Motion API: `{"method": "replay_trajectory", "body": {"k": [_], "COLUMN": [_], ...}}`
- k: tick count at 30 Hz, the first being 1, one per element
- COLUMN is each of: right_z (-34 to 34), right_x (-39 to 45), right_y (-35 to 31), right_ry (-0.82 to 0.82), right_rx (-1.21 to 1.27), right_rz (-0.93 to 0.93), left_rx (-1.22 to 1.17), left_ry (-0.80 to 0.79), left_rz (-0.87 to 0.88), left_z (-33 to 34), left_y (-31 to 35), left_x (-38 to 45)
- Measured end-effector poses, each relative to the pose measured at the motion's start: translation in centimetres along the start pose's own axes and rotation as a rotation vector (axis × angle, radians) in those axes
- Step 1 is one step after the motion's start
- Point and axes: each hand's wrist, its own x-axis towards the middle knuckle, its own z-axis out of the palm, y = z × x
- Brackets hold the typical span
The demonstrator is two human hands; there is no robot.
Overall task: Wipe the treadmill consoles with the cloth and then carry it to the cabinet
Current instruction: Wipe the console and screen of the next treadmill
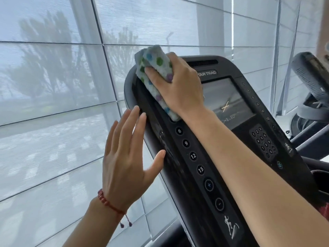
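Note:
A black treadmill console (pixel 194 157) with a dark screen (pixel 227 100) and numbered buttons fills the middle and right. My right hand (pixel 179 86) grips a folded white cloth with coloured dots (pixel 154 63) and presses it against the console's upper left corner. My left hand (pixel 128 157) lies flat with straight fingers against the console's left edge, a red cord bracelet on its wrist.
A large window with translucent white blinds (pixel 53 86) stands just behind and left of the console. A second machine's dark console and frame (pixel 309 72) sits at the right edge.

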Motion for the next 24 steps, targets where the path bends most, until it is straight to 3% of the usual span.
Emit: {"method": "replay_trajectory", "body": {"k": [6,13,21,24], "right_z": [-2.1,-4.5,-6.0,-6.8], "right_x": [-6.7,-14.4,-15.8,-14.4], "right_y": [0.0,1.9,4.1,6.6], "right_ry": [-0.042,-0.033,0.020,0.068], "right_rx": [0.012,0.094,0.079,0.041], "right_rz": [-0.106,-0.132,-0.047,0.092], "left_rx": [0.055,0.022,-0.007,-0.004], "left_ry": [-0.029,-0.106,-0.155,-0.166], "left_rz": [-0.018,0.117,0.203,0.206], "left_z": [-1.1,-1.8,-1.2,-0.9], "left_y": [-0.3,0.8,3.4,4.1], "left_x": [-0.9,-2.0,-1.7,-1.2]}}
